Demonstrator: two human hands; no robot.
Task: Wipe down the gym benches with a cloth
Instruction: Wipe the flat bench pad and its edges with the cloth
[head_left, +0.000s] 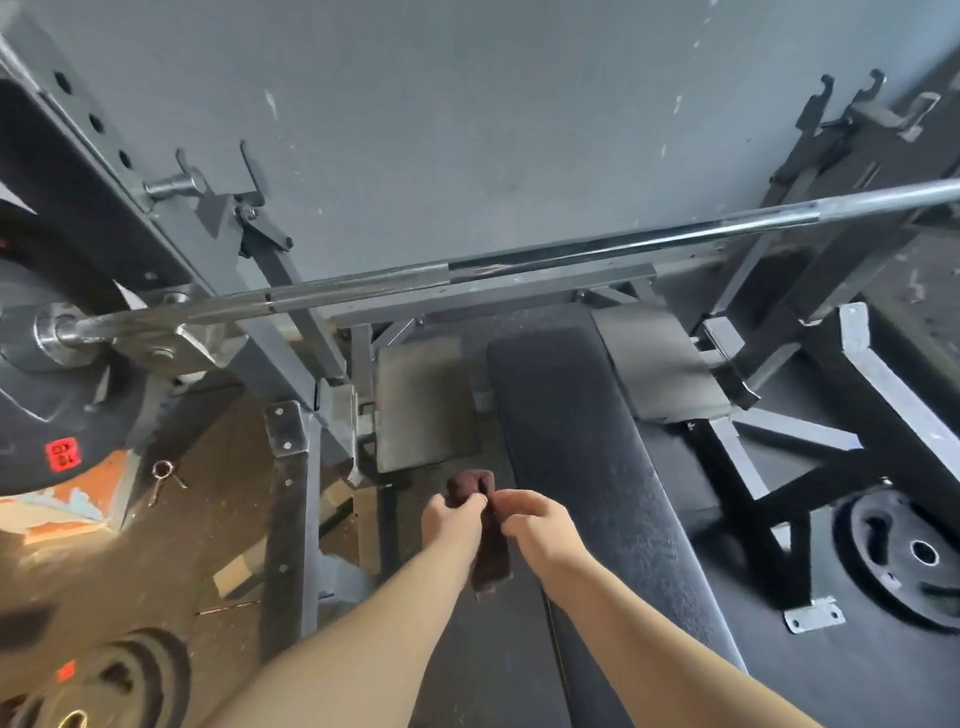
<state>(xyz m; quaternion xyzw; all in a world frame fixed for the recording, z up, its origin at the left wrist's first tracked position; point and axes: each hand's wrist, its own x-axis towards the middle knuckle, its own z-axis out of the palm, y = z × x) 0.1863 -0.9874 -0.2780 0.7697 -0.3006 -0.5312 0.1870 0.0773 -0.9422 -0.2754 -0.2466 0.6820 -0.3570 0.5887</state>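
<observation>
Both hands held a dark cloth beside the bench.
The left hand and right hand met at the left edge of the black bench pad. The fingers of each were curled, pinching the brown cloth. Its top bunched above the knuckles and the rest hung down between the wrists, off the pad. A steel barbell lay across the rack beyond the bench's far end. A weight plate lay on the floor right of the bench, a spring collar well to its left.
</observation>
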